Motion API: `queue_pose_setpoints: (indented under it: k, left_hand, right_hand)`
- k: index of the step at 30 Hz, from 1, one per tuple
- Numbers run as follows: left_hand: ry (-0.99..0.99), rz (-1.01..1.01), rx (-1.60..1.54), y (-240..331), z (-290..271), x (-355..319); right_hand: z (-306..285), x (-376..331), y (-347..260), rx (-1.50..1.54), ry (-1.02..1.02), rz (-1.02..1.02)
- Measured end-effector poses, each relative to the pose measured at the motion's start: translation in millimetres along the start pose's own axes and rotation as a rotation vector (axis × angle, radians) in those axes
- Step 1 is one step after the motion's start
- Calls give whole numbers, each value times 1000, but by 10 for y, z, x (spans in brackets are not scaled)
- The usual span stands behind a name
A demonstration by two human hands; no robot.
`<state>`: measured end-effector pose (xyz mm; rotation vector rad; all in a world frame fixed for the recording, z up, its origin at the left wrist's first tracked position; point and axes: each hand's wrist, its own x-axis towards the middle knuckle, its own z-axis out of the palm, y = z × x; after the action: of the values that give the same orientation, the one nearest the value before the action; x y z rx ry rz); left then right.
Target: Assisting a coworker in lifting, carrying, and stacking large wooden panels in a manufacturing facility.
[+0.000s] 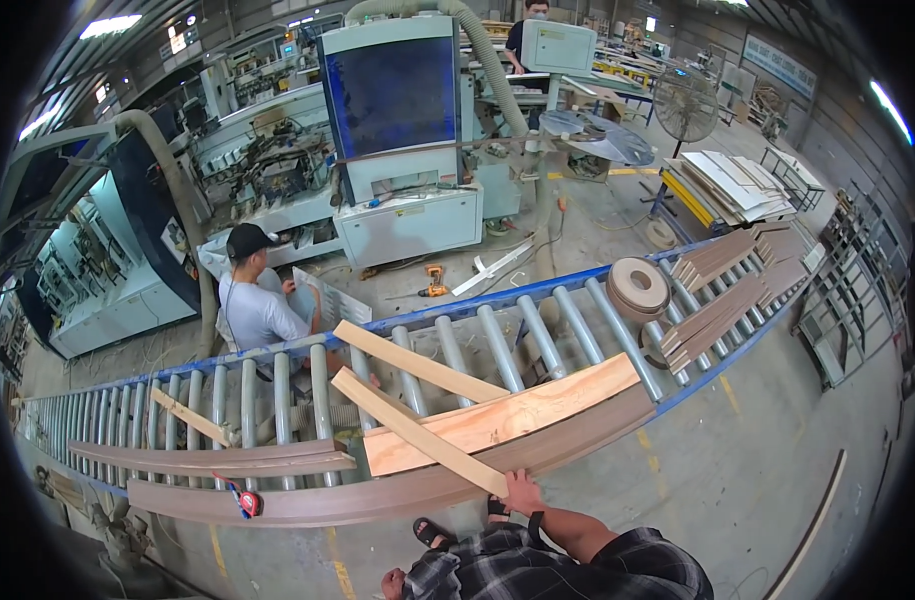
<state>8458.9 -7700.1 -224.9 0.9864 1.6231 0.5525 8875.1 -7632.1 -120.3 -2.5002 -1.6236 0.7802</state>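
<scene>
My right hand (pixel 523 493) is closed round the near end of a pale wooden strip (pixel 418 430). The strip slants away to the left across a wide light board (pixel 538 405) and the rollers. A second pale strip (pixel 423 362) lies behind it, its right end touching the wide board. Along the near side of the conveyor runs a long brown board (pixel 308 505), which passes under my strip. My left hand (pixel 394 584) hangs low by my body, away from the boards; its fingers are too small and partly hidden to read.
A roller conveyor (pixel 488 335) with blue rails spans the view. On it lie a red tape measure (pixel 248 502), rolls of brown edging (pixel 639 288) and stacked brown strips (pixel 718 315). Beyond, a person in grey (pixel 263 305) crouches near an orange cordless drill (pixel 434 282).
</scene>
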Motion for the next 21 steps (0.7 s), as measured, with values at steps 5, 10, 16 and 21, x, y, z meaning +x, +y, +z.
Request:
queue_pose_setpoints:
  k: [5, 10, 16, 21]
  left_hand:
    - [14, 23, -32, 116, 32, 43]
    - [0, 20, -47, 161, 22, 37]
    - [-18, 165, -50, 163, 17, 22]
    - [-16, 101, -64, 155, 47, -15]
  right_hand:
    - [18, 6, 8, -3, 6, -8]
    - [39, 15, 19, 0, -23, 44]
    - [52, 25, 12, -15, -2, 33]
    - [31, 27, -4, 12, 35, 21]
